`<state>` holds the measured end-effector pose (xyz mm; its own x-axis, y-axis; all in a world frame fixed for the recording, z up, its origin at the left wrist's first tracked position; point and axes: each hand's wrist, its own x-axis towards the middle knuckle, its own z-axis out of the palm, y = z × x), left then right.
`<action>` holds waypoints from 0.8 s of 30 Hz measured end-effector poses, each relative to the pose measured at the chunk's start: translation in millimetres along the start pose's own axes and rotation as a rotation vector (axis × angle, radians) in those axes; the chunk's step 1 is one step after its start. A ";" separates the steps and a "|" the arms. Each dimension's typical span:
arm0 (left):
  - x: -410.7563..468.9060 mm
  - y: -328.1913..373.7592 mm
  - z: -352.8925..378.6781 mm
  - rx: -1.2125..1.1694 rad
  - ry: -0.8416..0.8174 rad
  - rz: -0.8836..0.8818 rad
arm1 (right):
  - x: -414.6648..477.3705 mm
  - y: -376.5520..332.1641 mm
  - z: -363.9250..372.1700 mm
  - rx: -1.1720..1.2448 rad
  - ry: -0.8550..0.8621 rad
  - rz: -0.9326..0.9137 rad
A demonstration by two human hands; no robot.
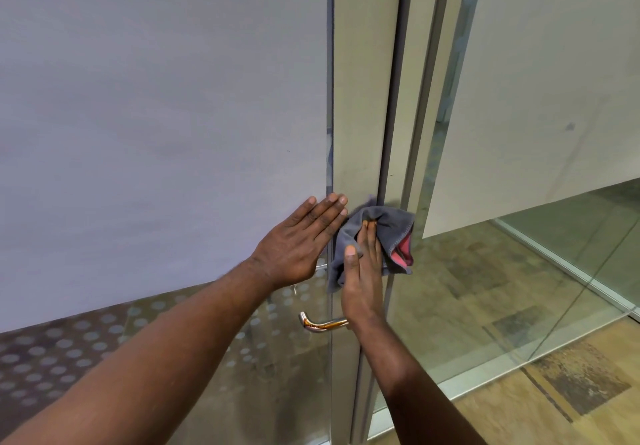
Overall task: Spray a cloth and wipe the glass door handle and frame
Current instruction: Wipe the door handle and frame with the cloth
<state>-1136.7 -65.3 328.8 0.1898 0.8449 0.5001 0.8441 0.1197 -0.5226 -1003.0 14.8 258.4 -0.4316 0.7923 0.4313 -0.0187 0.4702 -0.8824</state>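
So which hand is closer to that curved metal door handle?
The right hand: its wrist overlaps the end of the curved metal handle, holding a grey cloth above; the left hand lies flat on frosted glass, higher up.

No readable text, label, brand, number or sign in the head view. Checked the grey fabric cloth [388,223] with its pink underside, the frosted glass door panel [156,115], the pale metal door frame [360,81] and the curved chrome lever handle [318,324]: all blank. The band of grey dots [69,351] low on the glass is just a pattern, no characters.
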 end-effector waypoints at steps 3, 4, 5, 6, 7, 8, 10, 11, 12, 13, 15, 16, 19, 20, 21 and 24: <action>-0.4 0.7 -1.5 -0.003 0.016 0.004 | 9.2 -13.8 -6.7 -0.061 -0.013 -0.022; -0.4 0.7 -1.9 -0.007 0.021 0.004 | 10.9 -16.9 -8.2 -0.080 -0.024 -0.033; -0.3 0.7 -2.1 -0.016 0.025 0.004 | 11.7 -18.7 -9.5 -0.103 -0.033 -0.045; -0.4 0.6 -2.3 -0.029 0.030 0.003 | 11.6 -20.1 -10.6 -0.129 -0.040 -0.054; -0.5 0.6 -2.6 -0.041 0.034 0.002 | 11.0 -21.4 -11.7 -0.154 -0.046 -0.057; -0.6 0.5 -2.5 -0.047 0.035 0.002 | 10.4 -22.8 -12.8 -0.178 -0.047 -0.057; -0.6 0.1 -2.7 -0.042 0.025 0.004 | 11.9 -25.3 -15.4 -0.232 -0.028 -0.083; -0.5 -0.3 -2.8 -0.034 0.022 0.005 | 13.4 -26.5 -16.7 -0.262 -0.008 -0.107; -0.2 -0.5 -3.2 -0.025 0.022 0.004 | 15.2 -27.7 -18.1 -0.288 0.017 -0.129; 0.0 -0.3 -3.5 -0.015 0.020 0.002 | 17.0 -28.7 -20.0 -0.296 0.040 -0.139; -0.2 0.4 -4.4 0.010 0.003 0.005 | 19.0 -31.5 -25.7 -0.244 0.078 -0.125; -0.6 0.7 -4.8 0.019 -0.002 0.008 | 18.6 -33.8 -28.8 -0.204 0.095 -0.109; -1.1 0.8 -5.3 0.015 -0.004 0.007 | 10.7 -38.8 -36.3 -0.072 0.161 -0.034; -0.6 0.8 -5.8 0.014 -0.003 0.007 | 7.6 -38.1 -37.9 -0.010 0.206 -0.016; 0.1 0.8 -6.2 0.012 0.001 0.009 | 4.8 -37.4 -39.5 0.052 0.256 0.004; 0.9 0.4 -6.7 0.003 -0.006 0.011 | -0.1 -37.8 -46.1 0.243 0.393 0.101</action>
<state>-1132.8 -68.0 333.7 0.1963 0.8494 0.4898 0.8403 0.1117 -0.5304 -960.7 14.8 300.4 -0.0692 0.9383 0.3387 -0.2247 0.3162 -0.9217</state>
